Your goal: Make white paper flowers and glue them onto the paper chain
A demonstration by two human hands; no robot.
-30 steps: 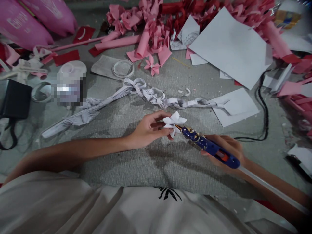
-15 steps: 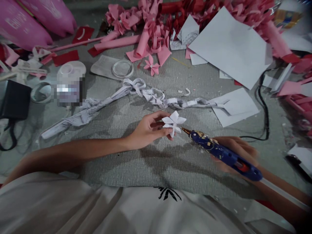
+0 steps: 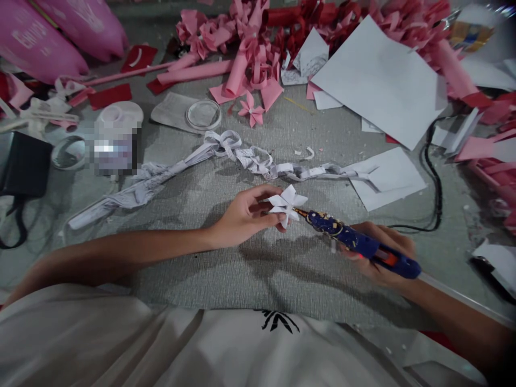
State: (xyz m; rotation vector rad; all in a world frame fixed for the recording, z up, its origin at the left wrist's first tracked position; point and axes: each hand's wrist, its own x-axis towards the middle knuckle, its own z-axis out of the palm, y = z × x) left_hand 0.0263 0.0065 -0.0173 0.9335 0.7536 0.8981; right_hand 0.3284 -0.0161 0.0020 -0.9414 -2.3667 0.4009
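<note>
Between its fingertips, my left hand (image 3: 246, 215) pinches a small white paper flower (image 3: 287, 205) with pointed petals. A blue hot glue gun (image 3: 350, 236), speckled with gold-coloured bits, is gripped in my right hand (image 3: 379, 255). The gun's metal tip reaches in among the petals on the flower's right side; whether it touches the paper I cannot tell. A clear glue stick (image 3: 463, 298) sticks out of the gun's rear. Just beyond my hands lies a long chain of white paper strips (image 3: 258, 164), its right end on a white sheet (image 3: 389, 180).
Pink paper flowers and rolls (image 3: 237, 70) heap along the back, near a large white sheet (image 3: 382, 80). Pink bottles (image 3: 40, 40) stand at the back left, a black box (image 3: 24, 164) at the left edge. A black cord (image 3: 433, 177) curves at the right.
My right hand has shifted the glue gun left and slightly up, bringing its tip from beside the flower in among the petals. My left hand and the flower have hardly moved.
</note>
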